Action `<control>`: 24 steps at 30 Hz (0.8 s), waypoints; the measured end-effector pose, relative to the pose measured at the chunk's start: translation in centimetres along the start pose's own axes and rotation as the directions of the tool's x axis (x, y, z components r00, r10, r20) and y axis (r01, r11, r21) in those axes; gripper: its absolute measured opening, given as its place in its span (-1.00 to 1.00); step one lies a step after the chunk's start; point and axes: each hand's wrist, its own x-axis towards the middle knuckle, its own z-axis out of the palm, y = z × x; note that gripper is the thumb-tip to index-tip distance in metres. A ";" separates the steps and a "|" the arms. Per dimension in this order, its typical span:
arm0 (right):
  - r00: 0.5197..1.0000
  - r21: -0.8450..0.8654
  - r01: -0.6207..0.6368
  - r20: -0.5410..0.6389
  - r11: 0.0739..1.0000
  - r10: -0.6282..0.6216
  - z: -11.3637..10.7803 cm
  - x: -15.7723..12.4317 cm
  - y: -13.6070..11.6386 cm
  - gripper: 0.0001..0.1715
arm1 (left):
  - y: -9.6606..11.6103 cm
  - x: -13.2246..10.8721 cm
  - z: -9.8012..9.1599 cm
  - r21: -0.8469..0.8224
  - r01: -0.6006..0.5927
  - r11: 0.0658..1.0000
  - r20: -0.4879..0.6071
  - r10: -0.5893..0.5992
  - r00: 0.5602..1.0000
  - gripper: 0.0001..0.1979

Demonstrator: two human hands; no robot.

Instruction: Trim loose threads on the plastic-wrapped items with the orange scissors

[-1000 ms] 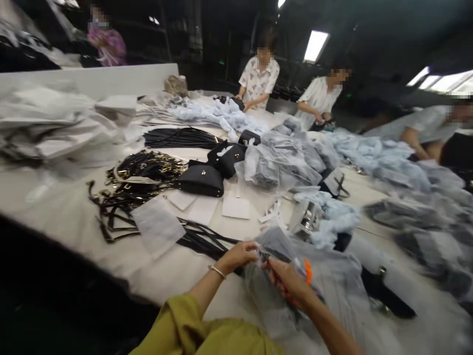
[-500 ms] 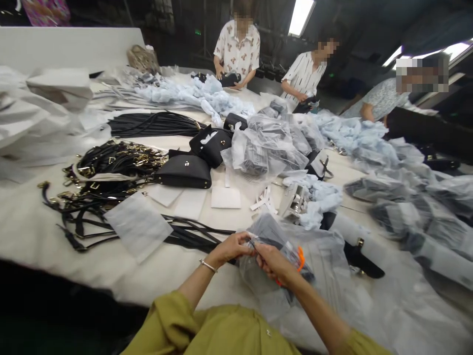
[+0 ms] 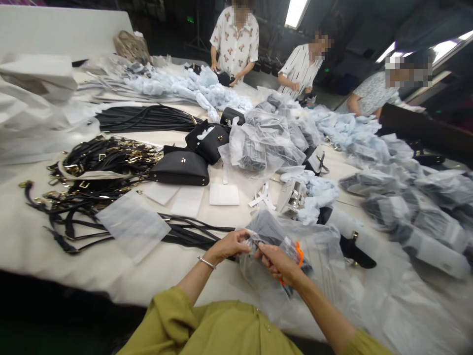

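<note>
My left hand (image 3: 229, 245) and my right hand (image 3: 278, 264) meet over a clear plastic bag (image 3: 269, 236) with something dark inside, low in the middle of the head view. Both hands pinch the bag's upper edge, fingers closed. An orange tool (image 3: 297, 254) sticks out past my right hand, and I cannot tell whether that hand grips it. A thin bracelet is on my left wrist. Black straps (image 3: 188, 234) lie on the table just left of my hands.
Black handbags (image 3: 180, 167) and a heap of gold-buckled straps (image 3: 99, 167) lie on the white table (image 3: 29, 236). Bagged goods (image 3: 264, 140) and pale blue wrapping (image 3: 354, 130) cover the right. Three people (image 3: 234, 42) work at the far side.
The view has swung down and right, so the table's contents sit higher and further left. My hands have stayed together on the bag, working its edge.
</note>
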 end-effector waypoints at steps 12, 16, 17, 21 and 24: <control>0.997 0.061 0.073 0.019 0.995 -0.074 1.3 1.7 -0.3 -0.50 | -0.1 0.1 -0.2 -0.017 0.003 1.000 0.038 -0.003 0.999 -0.46; 0.995 0.102 0.084 0.039 0.991 -0.088 1.6 2.1 -0.2 -0.49 | -0.4 0.1 -0.2 -0.010 0.008 1.000 0.040 -0.008 0.999 -0.46; 0.995 0.118 0.089 0.044 0.989 -0.095 1.7 2.2 -0.2 -0.49 | -0.4 0.2 -0.2 -0.006 0.013 1.000 0.042 -0.013 0.999 -0.42; 0.990 0.179 0.121 0.053 0.976 -0.132 1.7 2.1 -0.8 -0.47 | 0.2 0.4 -0.9 0.056 0.023 0.998 0.068 -0.027 0.997 -0.26; 0.977 0.290 0.188 0.040 0.938 -0.208 0.3 1.1 -1.7 -0.44 | 2.1 0.7 -2.8 0.358 -0.015 0.934 0.005 0.015 1.000 -0.41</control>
